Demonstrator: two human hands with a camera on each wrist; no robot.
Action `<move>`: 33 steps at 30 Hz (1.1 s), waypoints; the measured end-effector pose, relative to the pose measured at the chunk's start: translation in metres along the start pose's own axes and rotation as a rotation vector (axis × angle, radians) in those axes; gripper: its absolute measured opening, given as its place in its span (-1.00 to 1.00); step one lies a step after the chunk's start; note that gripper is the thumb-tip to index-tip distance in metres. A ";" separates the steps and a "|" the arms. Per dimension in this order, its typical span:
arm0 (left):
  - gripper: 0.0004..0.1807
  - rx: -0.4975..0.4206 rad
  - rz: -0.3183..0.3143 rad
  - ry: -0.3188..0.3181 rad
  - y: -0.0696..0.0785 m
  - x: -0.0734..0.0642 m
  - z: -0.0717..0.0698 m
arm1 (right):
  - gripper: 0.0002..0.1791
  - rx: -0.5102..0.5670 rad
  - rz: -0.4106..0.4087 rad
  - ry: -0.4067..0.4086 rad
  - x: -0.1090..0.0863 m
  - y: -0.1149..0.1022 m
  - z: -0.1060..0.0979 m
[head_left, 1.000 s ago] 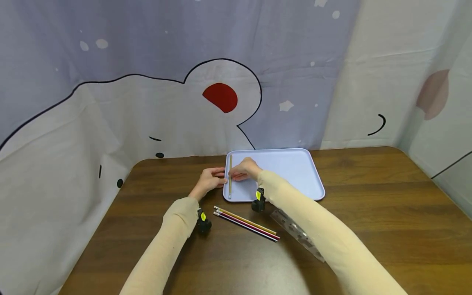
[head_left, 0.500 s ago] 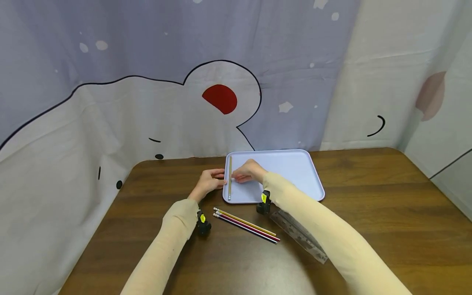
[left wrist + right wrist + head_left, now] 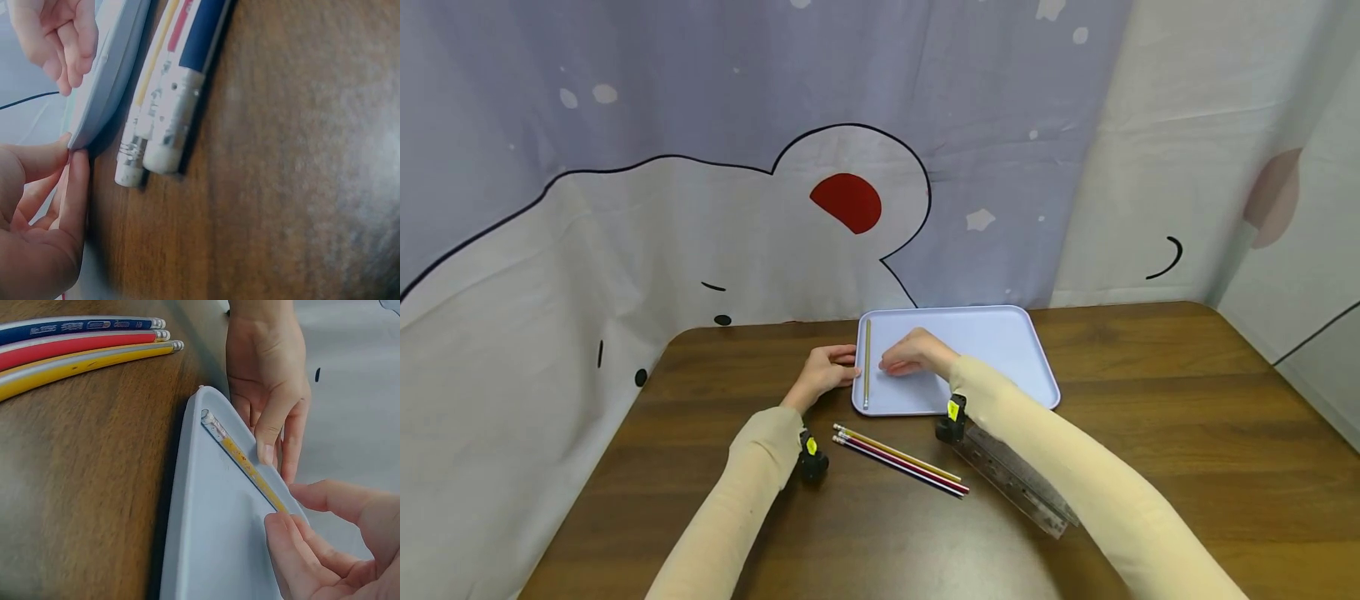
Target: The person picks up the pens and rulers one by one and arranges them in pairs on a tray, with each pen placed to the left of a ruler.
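A pale lavender tray (image 3: 992,354) lies at the back of the table. One yellow pencil (image 3: 867,364) lies in it along the left side, its eraser end towards the near corner. My left hand (image 3: 822,373) pinches the tray's left rim between thumb and fingers, as the left wrist view shows at the rim (image 3: 112,75). My right hand (image 3: 919,354) hovers over the tray just right of the pencil, thumb and fingers parted and holding nothing. Nearer me, a yellow pencil (image 3: 94,361), a red pencil (image 3: 81,350) and a dark blue pencil (image 3: 81,326) lie side by side on the table.
A long clear patterned case (image 3: 1015,483) lies on the table (image 3: 1150,433), partly under my right forearm. Behind the table's far edge hangs a printed curtain (image 3: 737,242).
My right hand has let go of the yellow pencil in the tray and drawn a little to the right. My left hand stays at the tray's rim.
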State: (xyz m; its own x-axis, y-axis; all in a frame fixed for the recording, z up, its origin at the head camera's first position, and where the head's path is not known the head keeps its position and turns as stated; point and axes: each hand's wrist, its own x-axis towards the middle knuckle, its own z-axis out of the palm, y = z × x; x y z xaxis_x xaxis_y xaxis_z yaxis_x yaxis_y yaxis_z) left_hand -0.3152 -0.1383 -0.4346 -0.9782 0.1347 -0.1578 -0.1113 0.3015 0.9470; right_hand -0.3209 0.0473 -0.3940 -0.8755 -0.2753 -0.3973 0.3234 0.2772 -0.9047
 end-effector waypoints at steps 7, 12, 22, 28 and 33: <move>-0.43 -0.022 0.017 -0.014 -0.001 0.001 -0.001 | -0.63 -0.031 0.007 -0.029 -0.004 0.002 -0.006; -0.43 -0.017 0.012 -0.004 -0.001 0.002 0.000 | -0.63 -0.036 -0.005 -0.035 -0.008 0.003 -0.009; -0.43 -0.012 0.020 -0.014 0.000 0.000 0.000 | -0.64 -0.096 -0.025 -0.056 -0.019 0.000 -0.012; -0.43 -0.008 0.019 -0.004 0.001 -0.001 0.001 | -0.58 -0.120 -0.011 -0.041 -0.025 -0.001 -0.013; -0.44 -0.001 0.017 -0.001 0.001 0.000 0.001 | -0.57 -0.147 -0.016 -0.036 -0.030 -0.002 -0.013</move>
State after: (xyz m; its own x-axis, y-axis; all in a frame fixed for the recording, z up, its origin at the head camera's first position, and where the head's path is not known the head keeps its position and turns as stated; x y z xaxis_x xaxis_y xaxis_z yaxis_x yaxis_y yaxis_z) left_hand -0.3152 -0.1370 -0.4340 -0.9798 0.1409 -0.1416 -0.0944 0.2985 0.9497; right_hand -0.2999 0.0672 -0.3781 -0.8656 -0.3130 -0.3908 0.2512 0.4036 -0.8798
